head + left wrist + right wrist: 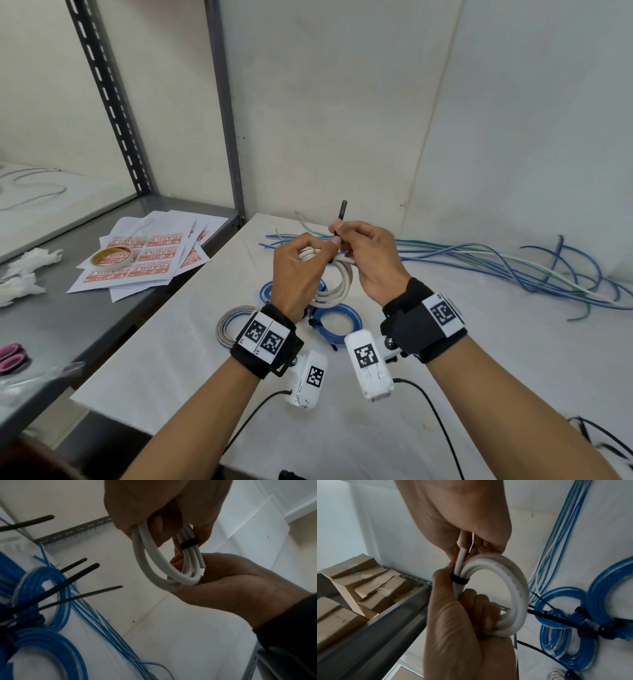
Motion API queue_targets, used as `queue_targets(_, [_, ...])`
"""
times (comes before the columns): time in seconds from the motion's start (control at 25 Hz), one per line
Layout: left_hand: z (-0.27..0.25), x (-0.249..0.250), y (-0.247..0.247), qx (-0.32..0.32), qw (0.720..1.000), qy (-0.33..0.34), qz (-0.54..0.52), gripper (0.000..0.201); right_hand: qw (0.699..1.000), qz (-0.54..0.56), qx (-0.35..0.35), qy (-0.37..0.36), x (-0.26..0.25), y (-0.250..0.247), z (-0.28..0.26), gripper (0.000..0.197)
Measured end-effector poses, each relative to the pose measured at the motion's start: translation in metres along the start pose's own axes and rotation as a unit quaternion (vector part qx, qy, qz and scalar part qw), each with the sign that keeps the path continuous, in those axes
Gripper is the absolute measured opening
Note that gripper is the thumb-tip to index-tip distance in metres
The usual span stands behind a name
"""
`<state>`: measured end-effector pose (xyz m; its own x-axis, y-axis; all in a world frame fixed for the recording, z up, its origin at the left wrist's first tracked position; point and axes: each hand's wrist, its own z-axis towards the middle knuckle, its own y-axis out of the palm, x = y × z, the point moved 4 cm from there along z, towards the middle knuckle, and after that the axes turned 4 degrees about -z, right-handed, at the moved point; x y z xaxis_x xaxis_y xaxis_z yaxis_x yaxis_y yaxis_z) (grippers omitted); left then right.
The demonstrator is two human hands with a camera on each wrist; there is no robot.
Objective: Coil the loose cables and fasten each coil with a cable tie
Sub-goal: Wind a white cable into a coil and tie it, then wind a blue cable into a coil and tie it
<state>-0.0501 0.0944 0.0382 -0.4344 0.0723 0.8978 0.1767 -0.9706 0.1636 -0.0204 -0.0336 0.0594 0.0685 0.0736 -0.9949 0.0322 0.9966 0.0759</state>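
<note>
The table [479, 359] lies below your grip, carrying loose blue, white and green cables [513, 263] beyond your right hand and tied blue coils [337, 323] directly beneath both hands. You hold the white coil [337, 284] above the table, between your two hands. Your left hand [296, 270] curls its fingers around the bundled strands on one side of the coil. Your right hand [368, 253] pinches the black cable tie [342, 214], whose free tail stands upright above your fingers. The tie's band [459, 580] wraps the strands, just beside both grips.
</note>
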Motion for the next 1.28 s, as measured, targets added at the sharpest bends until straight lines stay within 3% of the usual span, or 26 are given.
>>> queue_targets(0.2, [-0.004, 0.0, 0.0, -0.008, 0.999, 0.023, 0.021, 0.02, 1.0, -0.003, -0.023, 0.006, -0.007, -0.003, -0.001, 0.015])
queue_targets(0.32, [-0.01, 0.009, -0.016, -0.107, 0.984, 0.081, 0.116, 0.012, 0.995, -0.058, -0.086, -0.01, -0.013, -0.007, -0.001, 0.017])
queue_targets(0.4, [-0.011, 0.009, -0.04, -0.215, 0.947, 0.119, 0.207, 0.018, 0.984, -0.124, -0.13, -0.003, -0.009, -0.002, -0.004, 0.017])
queue_targets(0.52, [-0.028, -0.006, -0.076, -0.333, 0.865, 0.162, 0.338, 0.027, 0.953, -0.23, -0.198, 0.015, 0.009, 0.015, -0.014, 0.004])
queue_targets(0.72, [-0.054, -0.043, -0.085, -0.376, 0.72, 0.172, 0.557, 0.037, 0.882, -0.394, -0.26, 0.005, 0.04, 0.035, -0.019, 0.019])
queue_targets(0.8, [-0.056, -0.055, -0.08, -0.415, 0.698, 0.103, 0.574, 0.05, 0.855, -0.441, -0.274, -0.01, 0.044, 0.036, -0.018, 0.021])
queue_targets(0.84, [-0.059, -0.06, -0.076, -0.446, 0.696, 0.068, 0.558, 0.053, 0.838, -0.466, -0.285, -0.015, 0.045, 0.036, -0.018, 0.021])
queue_targets(0.92, [-0.062, -0.063, -0.067, -0.486, 0.711, 0.046, 0.506, 0.036, 0.796, -0.521, -0.309, -0.021, 0.048, 0.036, -0.02, 0.021])
queue_targets(1.04, [-0.051, -0.053, -0.058, -0.469, 0.755, 0.037, 0.457, 0.017, 0.755, -0.573, -0.316, -0.038, 0.049, 0.037, -0.023, 0.02])
queue_targets(1.16, [-0.023, -0.034, -0.057, -0.39, 0.823, 0.03, 0.412, 0.018, 0.757, -0.564, -0.327, -0.039, 0.038, 0.032, -0.022, 0.014])
queue_targets(1.28, [0.01, -0.016, -0.052, -0.311, 0.866, 0.029, 0.39, 0.017, 0.801, -0.527, -0.282, -0.046, 0.024, 0.019, -0.006, 0.009])
